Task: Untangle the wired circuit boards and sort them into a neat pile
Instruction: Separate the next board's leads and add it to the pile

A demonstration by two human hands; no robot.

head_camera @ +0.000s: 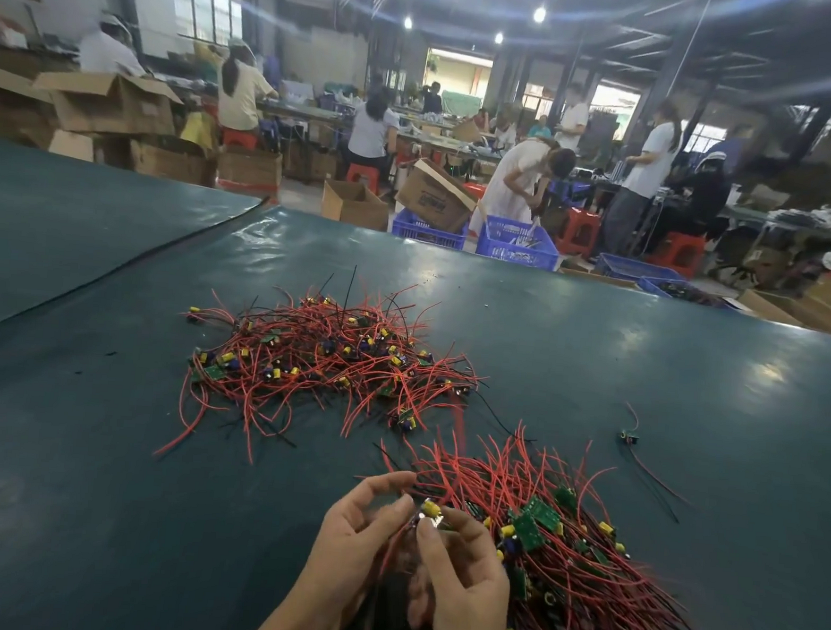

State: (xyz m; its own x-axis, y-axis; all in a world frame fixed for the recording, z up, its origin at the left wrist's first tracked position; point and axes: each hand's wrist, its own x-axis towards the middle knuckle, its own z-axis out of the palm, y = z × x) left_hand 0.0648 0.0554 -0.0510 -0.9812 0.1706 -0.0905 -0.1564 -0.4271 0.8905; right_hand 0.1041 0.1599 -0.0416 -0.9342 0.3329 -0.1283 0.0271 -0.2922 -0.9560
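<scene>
At lower centre the left hand (355, 522) and right hand (466, 584), fingers curled, pinch one board (431, 511); its wires should lie parallel on the lower-right pile (593, 563).

Tabletop (98, 465) count: 2 heaps of wired boards, 1 tangled heap (332, 358) and 1 combed pile (583, 562). Boards per heap were too many to count. 1 stray board (630, 437) lay alone at right. 2 hands were in view, left hand (353, 546) and right hand (463, 588), with 1 held board (432, 510) between them. Blue crates (516, 245) behind: 4.
</scene>
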